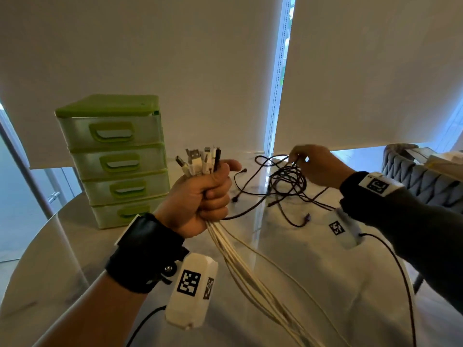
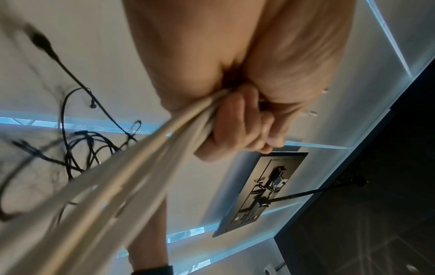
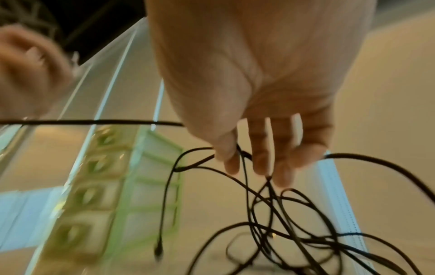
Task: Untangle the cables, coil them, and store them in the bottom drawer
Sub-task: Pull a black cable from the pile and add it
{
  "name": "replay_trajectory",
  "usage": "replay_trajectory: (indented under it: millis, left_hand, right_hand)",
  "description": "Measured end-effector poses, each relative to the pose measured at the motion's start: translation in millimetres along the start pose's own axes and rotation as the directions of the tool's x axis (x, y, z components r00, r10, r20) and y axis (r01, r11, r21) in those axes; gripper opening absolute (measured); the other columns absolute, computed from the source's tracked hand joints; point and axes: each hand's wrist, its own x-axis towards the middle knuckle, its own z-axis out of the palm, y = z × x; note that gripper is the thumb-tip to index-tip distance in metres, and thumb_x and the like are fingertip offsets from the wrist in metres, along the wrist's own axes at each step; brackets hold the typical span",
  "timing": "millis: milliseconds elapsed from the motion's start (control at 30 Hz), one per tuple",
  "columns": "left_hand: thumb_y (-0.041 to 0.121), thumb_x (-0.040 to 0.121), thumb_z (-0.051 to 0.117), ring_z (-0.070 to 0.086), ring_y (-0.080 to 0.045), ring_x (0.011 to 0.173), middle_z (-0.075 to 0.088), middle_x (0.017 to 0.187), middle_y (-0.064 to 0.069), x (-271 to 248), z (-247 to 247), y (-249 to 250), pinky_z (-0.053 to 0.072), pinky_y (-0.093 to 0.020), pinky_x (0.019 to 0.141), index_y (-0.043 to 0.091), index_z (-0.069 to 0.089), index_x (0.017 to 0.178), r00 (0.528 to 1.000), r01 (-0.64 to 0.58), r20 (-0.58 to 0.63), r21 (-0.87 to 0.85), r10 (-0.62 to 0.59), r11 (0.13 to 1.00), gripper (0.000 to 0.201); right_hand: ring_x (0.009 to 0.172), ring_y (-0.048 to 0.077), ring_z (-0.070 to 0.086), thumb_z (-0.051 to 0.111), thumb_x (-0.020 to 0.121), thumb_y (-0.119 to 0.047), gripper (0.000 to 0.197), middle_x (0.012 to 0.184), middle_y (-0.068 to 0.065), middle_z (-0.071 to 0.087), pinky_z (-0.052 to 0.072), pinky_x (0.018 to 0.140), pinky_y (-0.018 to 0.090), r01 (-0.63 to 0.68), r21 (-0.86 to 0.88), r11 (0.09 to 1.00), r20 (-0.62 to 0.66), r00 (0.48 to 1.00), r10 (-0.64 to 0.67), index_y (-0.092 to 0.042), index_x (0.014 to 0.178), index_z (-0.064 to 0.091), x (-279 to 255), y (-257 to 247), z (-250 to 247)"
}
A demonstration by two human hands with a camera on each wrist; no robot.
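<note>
Left hand fists the white cables, plugs upward; right hand pinches the black tangle above the table, opposite the green drawers at left.

— How many drawers in that green unit at mid-left?
— Four, stacked.
— And cable plugs above your fist?
— About six in my left hand. The black tangle right of centre I can't count.

Drawer unit on table far left; cable tangle to its right.
</note>
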Motion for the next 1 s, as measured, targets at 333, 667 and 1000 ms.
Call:
replay_trajectory:
  millis: [333, 667, 1000]
  left_hand:
    - [0.014, 0.094, 0.051, 0.018, -0.003, 0.033, 0.022, 0.046, 0.007, 18.0, 0.3, -12.9, 0.016, -0.012, 0.034, 0.015, 0.07, 0.098, 0.96, 0.003, -0.268, 0.29, 0.078, 0.957, 0.019]
    - [0.015, 0.096, 0.055, 0.018, -0.004, 0.035, 0.024, 0.045, 0.009, 63.0, 44.9, -42.2, 0.018, -0.015, 0.034, 0.01, 0.065, 0.097, 0.968, -0.013, -0.224, 0.392, 0.109, 0.92, 0.011]
    - [0.033, 0.1, 0.043, 0.019, -0.006, 0.039, 0.024, 0.051, 0.002, 51.4, 40.3, -20.9, 0.017, -0.019, 0.037, 0.015, 0.068, 0.105, 0.995, 0.022, -0.094, 0.401, 0.017, 0.916, 0.032]
  right_hand:
    - [0.073, 0.023, 0.063, 0.041, 0.101, -0.04, 0.035, 0.083, 0.009, 0.058, 0.048, 0.062, 0.032, -0.076, 0.446, 0.892, 0.07, 0.996, 0.05, -0.013, 0.097, 0.062, 4.8, -35.7, -78.0]
    - [0.103, 0.033, 0.066, 0.037, 0.098, -0.036, 0.035, 0.106, 0.01, 0.064, 0.055, 0.072, 0.033, 0.098, 0.882, 0.46, 0.08, 0.933, -0.352, -0.012, 0.115, 0.056, -23.1, -88.6, -93.5]
    - [0.058, 0.013, 0.06, 0.058, 0.094, -0.029, 0.027, 0.072, 0.003, 0.065, 0.052, 0.064, 0.028, -0.159, 0.09, 0.983, 0.78, 0.625, 0.03, -0.026, 0.12, 0.05, -43.0, -49.8, 9.2]
